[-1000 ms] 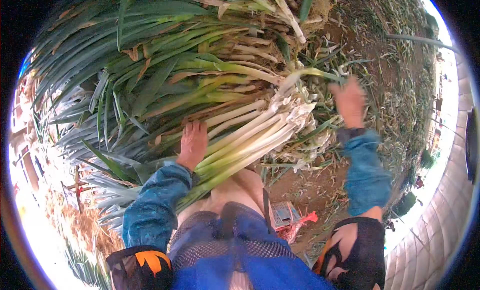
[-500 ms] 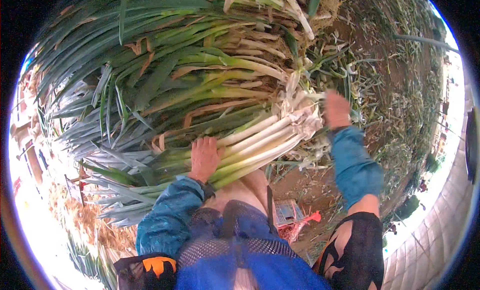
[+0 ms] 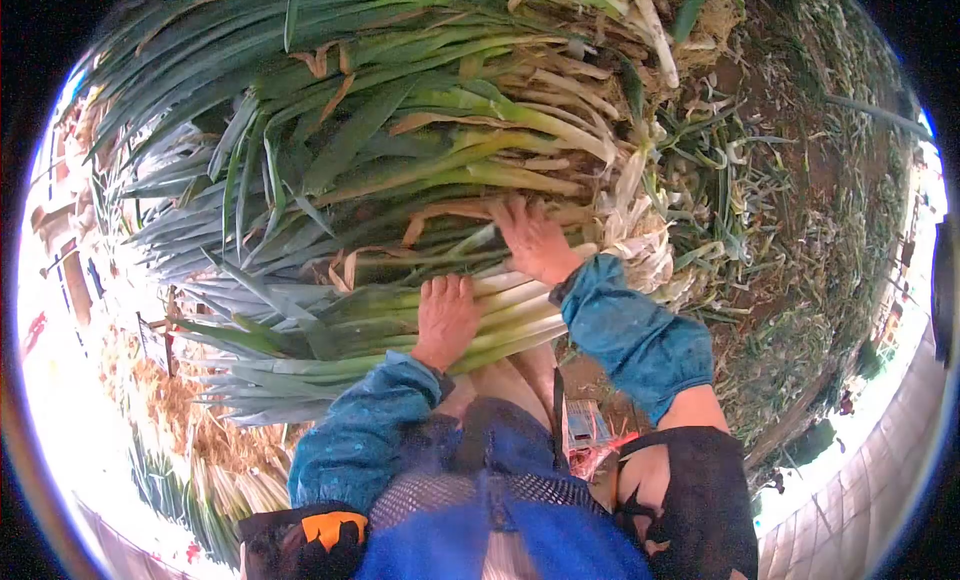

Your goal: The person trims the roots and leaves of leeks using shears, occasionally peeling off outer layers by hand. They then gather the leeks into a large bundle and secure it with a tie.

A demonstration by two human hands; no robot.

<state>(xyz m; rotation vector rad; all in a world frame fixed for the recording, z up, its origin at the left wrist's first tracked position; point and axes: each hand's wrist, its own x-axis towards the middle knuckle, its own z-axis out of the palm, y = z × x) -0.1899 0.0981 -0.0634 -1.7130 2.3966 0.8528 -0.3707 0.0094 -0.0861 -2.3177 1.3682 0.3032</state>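
Note:
A bundle of leeks (image 3: 520,315) with peeled white stems lies across my lap, green leaves to the left, root ends to the right. My left hand (image 3: 447,323) is closed over its stalks near where white turns green. Just beyond, my right hand (image 3: 537,242) reaches over the white stems to the near edge of a big pile of leeks (image 3: 470,110). Its fingers are apart and touch the stalks there; I see nothing gripped in them. Dry brown leaves and unpeeled stems show in the pile. Loose pale skins (image 3: 645,255) hang around the bundle's root ends.
Leaf scraps and peelings (image 3: 760,190) cover the soil to the right. A crate with red netting (image 3: 588,432) stands beside my leg. More leeks (image 3: 215,490) lie on straw at lower left. A pale sheet wall (image 3: 860,500) curves along the right.
My right hand has moved left from the root ends to the edge of the pile. My left hand stays on the bundle. The view has shifted slightly.

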